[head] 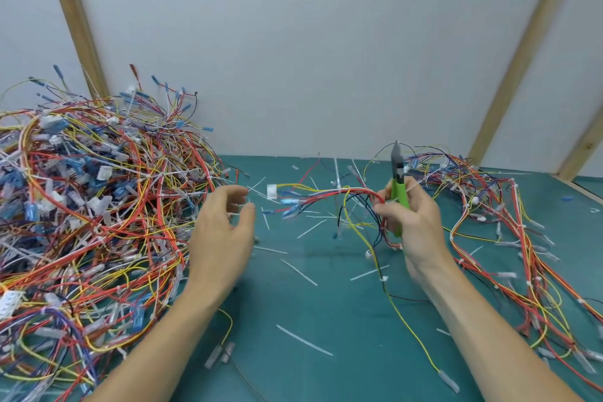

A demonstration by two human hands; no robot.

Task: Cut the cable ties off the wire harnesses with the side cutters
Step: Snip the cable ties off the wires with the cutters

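The green work mat (326, 303) carries everything; a large tangled heap of wire harnesses (91, 206) fills its left side, and a smaller, looser spread of harnesses (509, 238) lies along the right side, well apart from the heap; between them one harness (326, 197) arches above the mat, a white connector (271, 191) at its left end and a white cable tie (339, 188) around the bundle near the crest; the right hand (414, 222) grips both this harness and the side cutters (398, 179), green handles in the palm, grey nose pointing up and away from the wires; the left hand (225, 225) hovers just beside the heap, fingers loosely curved, apparently holding nothing, though a thin white strip near the fingertips cannot be ruled out; cut tie tails (298, 272) lie scattered across the bare mat. Assessment: the harness is light and limp, sagging wherever unsupported, with thin insulation easily nicked; the ties are stiff, small and sit tight against the wires; best hold is the bundle close to either side of the tie, keeping it taut so the cutter tips take the strap only.
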